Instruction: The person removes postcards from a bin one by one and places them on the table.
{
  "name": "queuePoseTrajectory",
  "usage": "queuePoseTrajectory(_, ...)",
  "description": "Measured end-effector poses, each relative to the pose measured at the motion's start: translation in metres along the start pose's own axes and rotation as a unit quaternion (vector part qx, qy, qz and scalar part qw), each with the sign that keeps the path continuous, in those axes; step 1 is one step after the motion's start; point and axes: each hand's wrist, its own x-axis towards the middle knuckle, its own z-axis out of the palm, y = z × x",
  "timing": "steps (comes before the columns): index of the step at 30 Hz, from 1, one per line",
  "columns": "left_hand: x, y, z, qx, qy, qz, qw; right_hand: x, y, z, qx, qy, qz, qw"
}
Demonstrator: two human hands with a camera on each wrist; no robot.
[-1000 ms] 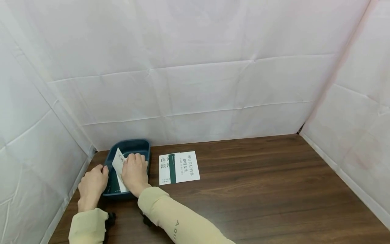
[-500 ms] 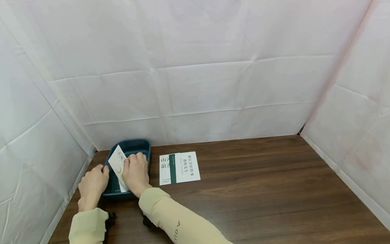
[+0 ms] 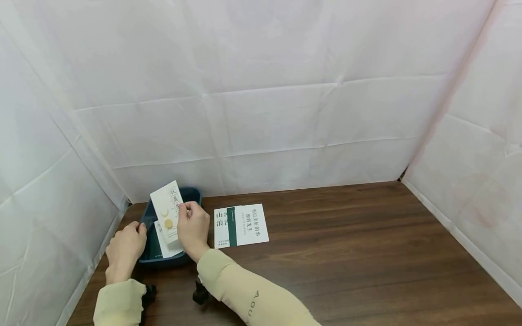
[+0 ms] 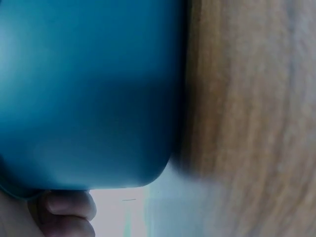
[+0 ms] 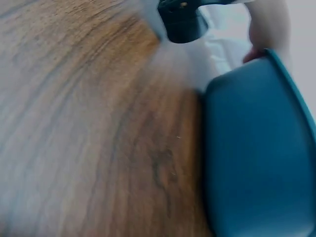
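Observation:
A dark blue plastic tray (image 3: 190, 192) stands at the left of the table, by the back wall. My left hand (image 3: 126, 244) grips its left rim; in the left wrist view the fingers (image 4: 69, 210) curl under the edge. Between thumb and fingers of my right hand (image 3: 193, 226) is a white card (image 3: 165, 203), printed with Chinese characters, a yellow crescent and a round shape. It is raised over the tray, tilted. Beneath it in the tray lie another white card (image 3: 163, 246) and a dark green one (image 3: 152, 246), both partly hidden.
Right of the tray, overlapping white cards (image 3: 250, 226) with dark text and a green band (image 3: 231, 226) lie flat on the brown wood table (image 3: 346, 244). White sheeting (image 3: 261, 113) walls the back and both sides. Black wrist cameras (image 3: 200, 293) hang under the sleeves.
The right hand has lifted the white card up out of the tray, slightly rightward, turning its printed face into view. Another white card now shows beneath. The left hand stays on the rim.

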Motion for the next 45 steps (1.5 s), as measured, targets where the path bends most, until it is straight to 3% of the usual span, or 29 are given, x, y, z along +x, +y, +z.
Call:
queuePoseTrajectory(4, 0.000, 0.002, 0.001, -0.004, -0.005, -0.004, 1.0000, 0.011, 0.005, -0.019, 0.033, 0.002, 0.063, 0.997)
queuePoseTrajectory(8, 0.000, 0.003, 0.000, -0.005, 0.000, -0.006, 1.0000, 0.026, 0.004, -0.046, 0.045, -0.025, 0.130, 0.990)
queuePoseTrajectory(12, 0.001, 0.004, 0.000, -0.004, 0.001, -0.006, 1.0000, 0.038, 0.005, -0.078, 0.075, -0.069, 0.196, 0.975)
queuePoseTrajectory(16, 0.000, 0.004, -0.001, -0.004, -0.002, -0.006, 1.0000, 0.045, 0.013, -0.114, 0.109, -0.086, 0.244, 0.960)
queuePoseTrajectory(20, 0.000, 0.005, -0.003, -0.005, -0.003, -0.006, 1.0000, 0.051, 0.023, -0.148, 0.116, -0.090, 0.258, 0.955)
queuePoseTrajectory(28, 0.002, 0.009, -0.002, -0.003, -0.003, -0.008, 1.0000, 0.063, 0.048, -0.194, 0.057, -0.120, 0.253, 0.958)
queuePoseTrajectory(34, 0.000, 0.009, -0.001, -0.009, -0.014, -0.007, 0.9998, 0.071, 0.075, -0.226, 0.011, -0.156, 0.288, 0.945)
queuePoseTrajectory(40, -0.002, 0.003, -0.005, -0.005, -0.016, -0.011, 0.9998, 0.069, 0.094, -0.238, -0.021, -0.204, 0.318, 0.925)
queuePoseTrajectory(45, -0.002, 0.002, -0.006, -0.007, -0.022, -0.012, 0.9997, 0.063, 0.103, -0.235, -0.037, -0.227, 0.320, 0.919)
